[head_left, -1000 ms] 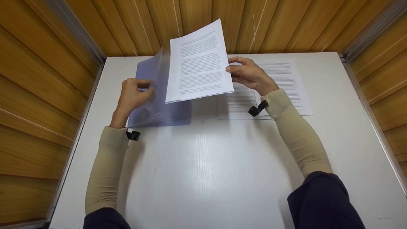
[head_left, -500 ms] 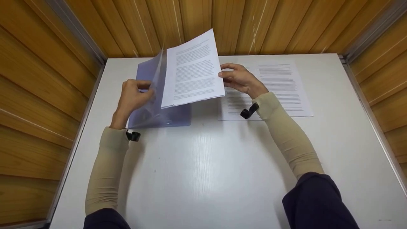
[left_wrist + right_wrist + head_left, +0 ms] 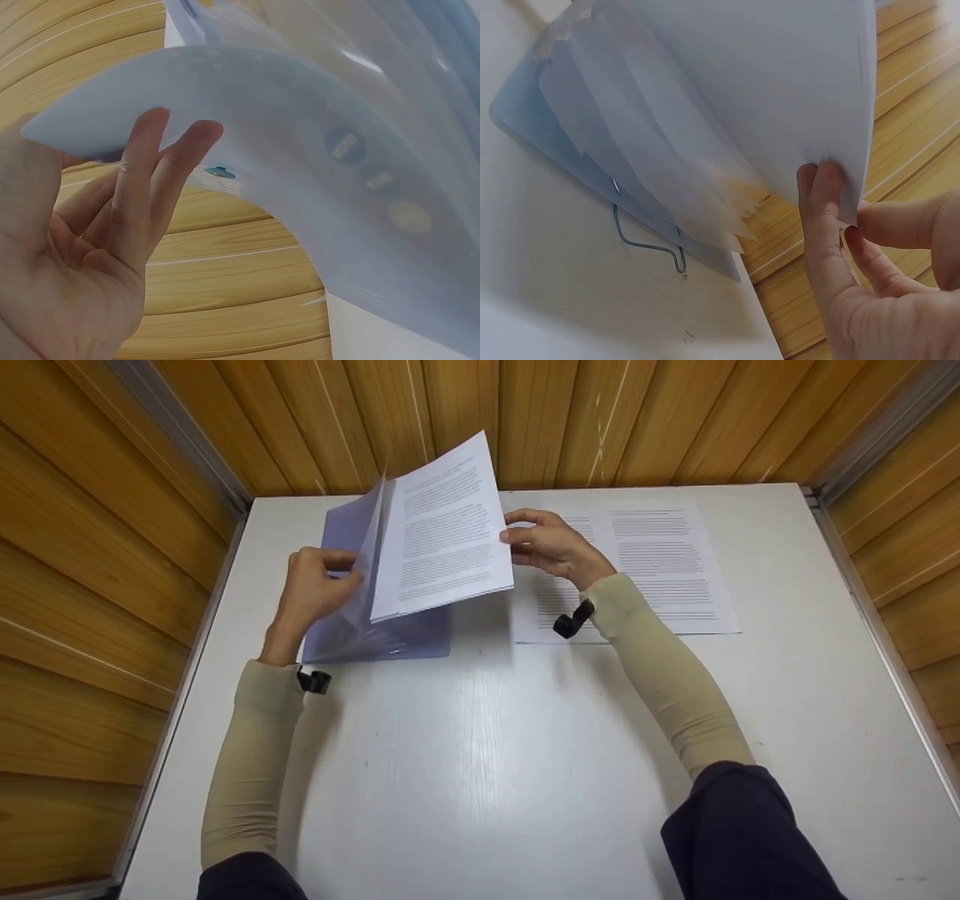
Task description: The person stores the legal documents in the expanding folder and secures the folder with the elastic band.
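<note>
A translucent bluish plastic folder (image 3: pixel 420 637) lies at the back left of the table with its clear front flap raised. My left hand (image 3: pixel 315 585) pinches that flap, which bends in an arc in the left wrist view (image 3: pixel 277 142). Between thumb and fingers, my right hand (image 3: pixel 553 546) holds a thin stack of printed sheets (image 3: pixel 446 532) by its right edge. The stack is tilted above the folder, its left edge beside the raised flap. Whether that edge touches the folder's inside I cannot tell. Several clear layers (image 3: pixel 630 112) fan out from the folder in the right wrist view.
More printed sheets (image 3: pixel 664 570) lie flat at the back right, partly behind my right hand. The white table (image 3: pixel 472 757) meets wood-panelled walls (image 3: pixel 555 420) at the back and sides. A thin dark wire-like loop (image 3: pixel 645 246) shows by the folder's edge.
My right hand has carried the stack of sheets leftward and somewhat lower, up to the raised flap. The left hand keeps its pinch on the flap, nearly still.
</note>
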Demonstrator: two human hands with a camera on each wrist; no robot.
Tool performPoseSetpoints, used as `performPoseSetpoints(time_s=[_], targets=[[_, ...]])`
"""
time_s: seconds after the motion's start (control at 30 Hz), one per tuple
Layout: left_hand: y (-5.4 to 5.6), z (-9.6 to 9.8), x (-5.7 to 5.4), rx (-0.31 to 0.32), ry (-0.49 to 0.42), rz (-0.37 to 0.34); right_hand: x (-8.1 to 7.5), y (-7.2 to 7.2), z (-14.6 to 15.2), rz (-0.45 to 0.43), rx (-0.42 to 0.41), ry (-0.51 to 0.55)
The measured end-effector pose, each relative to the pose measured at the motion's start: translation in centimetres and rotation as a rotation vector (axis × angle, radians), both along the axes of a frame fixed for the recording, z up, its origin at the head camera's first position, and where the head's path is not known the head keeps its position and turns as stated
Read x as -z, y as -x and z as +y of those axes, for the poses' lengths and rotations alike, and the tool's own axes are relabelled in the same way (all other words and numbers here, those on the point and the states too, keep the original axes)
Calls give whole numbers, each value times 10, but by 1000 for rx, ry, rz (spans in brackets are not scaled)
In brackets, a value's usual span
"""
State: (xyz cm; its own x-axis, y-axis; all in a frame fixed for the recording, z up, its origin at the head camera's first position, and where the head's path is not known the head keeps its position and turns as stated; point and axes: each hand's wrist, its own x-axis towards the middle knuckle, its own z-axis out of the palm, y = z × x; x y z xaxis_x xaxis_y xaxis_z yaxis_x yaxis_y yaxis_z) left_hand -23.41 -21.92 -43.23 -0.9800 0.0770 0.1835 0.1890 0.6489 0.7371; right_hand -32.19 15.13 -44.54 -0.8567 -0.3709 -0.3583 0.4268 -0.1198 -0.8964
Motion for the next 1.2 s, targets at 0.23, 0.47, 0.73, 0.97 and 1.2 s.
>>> performPoseSetpoints(time_s=[0.23,0.47,0.73,0.97,1.2], targets=[[0,2,-1,5,-2,-14,-1,-1,-5,9,6,-40],[1,2,0,12,-6,-7,-3,-5,-17,52,-23,-10],[1,1,2,31,-13,15,-3,-8,-33,80,-30,19],[1,2,1,39,-20,5,-3,-11,-46,87,-9,-15],[-1,3,1,28,7,2,-4,-14,-57,123,-23,-79]])
